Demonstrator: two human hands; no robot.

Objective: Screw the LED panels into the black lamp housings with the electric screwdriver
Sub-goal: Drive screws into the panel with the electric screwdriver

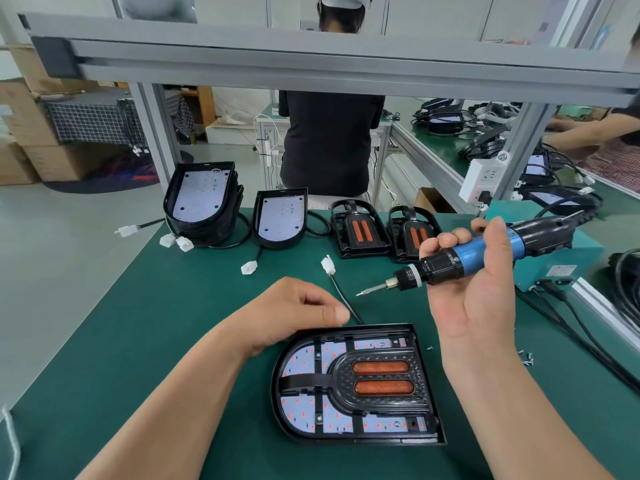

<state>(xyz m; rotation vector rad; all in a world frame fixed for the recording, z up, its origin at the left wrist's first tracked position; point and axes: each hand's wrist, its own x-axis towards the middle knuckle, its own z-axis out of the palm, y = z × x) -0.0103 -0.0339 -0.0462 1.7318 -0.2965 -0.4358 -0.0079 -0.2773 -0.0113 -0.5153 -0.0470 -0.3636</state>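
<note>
Head view: green table [173,341], far side partly hidden by frame beam [311,64]. Black lamp housing [277,393] flat at near centre, LED panel [301,362] inside, partly covered by black insert [377,407]. Left hand [291,310] at housing's far rim, fingers curled, tips hidden, grip unclear. Right hand [474,282] wraps electric screwdriver [478,252], raised above table, bit pointing left. Loose screws [526,356] right of housing, tiny, blurred.

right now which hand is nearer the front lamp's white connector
Left. The left hand is just this side of the white connector; the right hand is farther right, gripping the electric screwdriver.
</note>
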